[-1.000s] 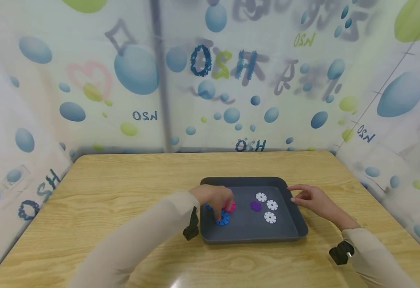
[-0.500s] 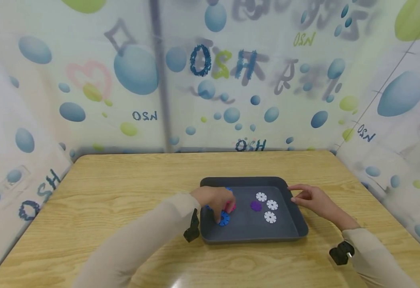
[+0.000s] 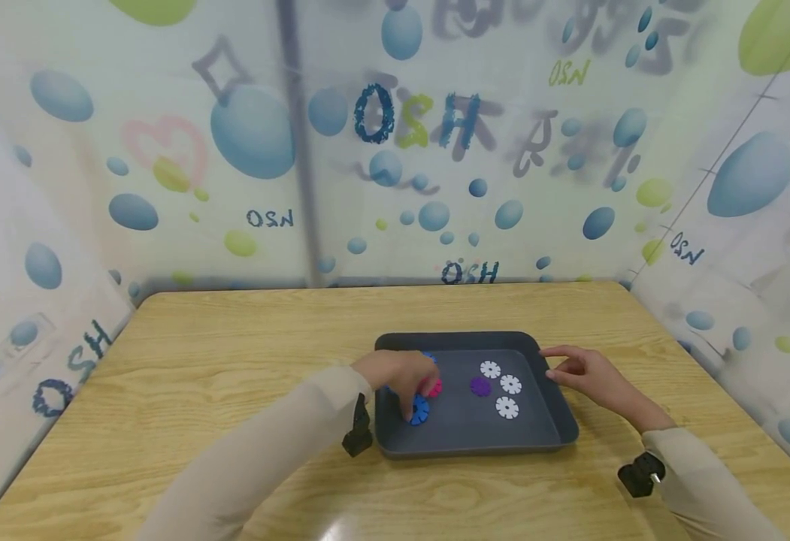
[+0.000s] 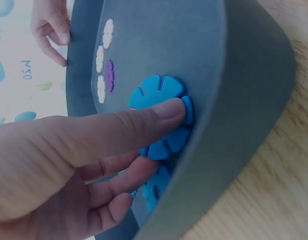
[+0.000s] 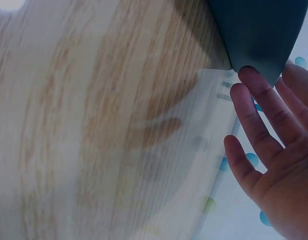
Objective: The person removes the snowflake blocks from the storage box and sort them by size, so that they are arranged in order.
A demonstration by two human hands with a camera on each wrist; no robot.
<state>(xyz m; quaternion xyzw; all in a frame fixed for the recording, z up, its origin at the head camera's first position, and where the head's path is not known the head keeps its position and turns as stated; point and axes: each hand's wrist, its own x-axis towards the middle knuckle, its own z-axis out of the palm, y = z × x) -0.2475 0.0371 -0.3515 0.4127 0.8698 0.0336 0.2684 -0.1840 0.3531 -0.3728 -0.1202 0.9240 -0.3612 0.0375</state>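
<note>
The dark grey tray (image 3: 462,437) holds several flower-shaped snowflake discs. At its left end my left hand (image 3: 401,373) reaches in, with thumb and curled fingers at a blue snowflake disc (image 3: 422,410). In the left wrist view the thumb lies across that blue disc (image 4: 154,89), near the tray wall, and hides its middle; more blue shows below the fingers. Beside the fingertips is a pink disc (image 3: 437,388), partly covered. My right hand (image 3: 591,378) touches the tray's right rim with fingertips; in the right wrist view its other fingers (image 5: 258,127) are loosely extended.
A purple disc (image 3: 480,386) and white discs (image 3: 506,408) lie flat toward the tray's right half. Under the tray is a wooden table (image 3: 252,330). Behind it hangs a patterned curtain (image 3: 340,203), and similar walls stand at both sides.
The left hand shifts only slightly at the blue disc, and more of the blue behind the fingers shows than a second ago. The right hand stays at the rim.
</note>
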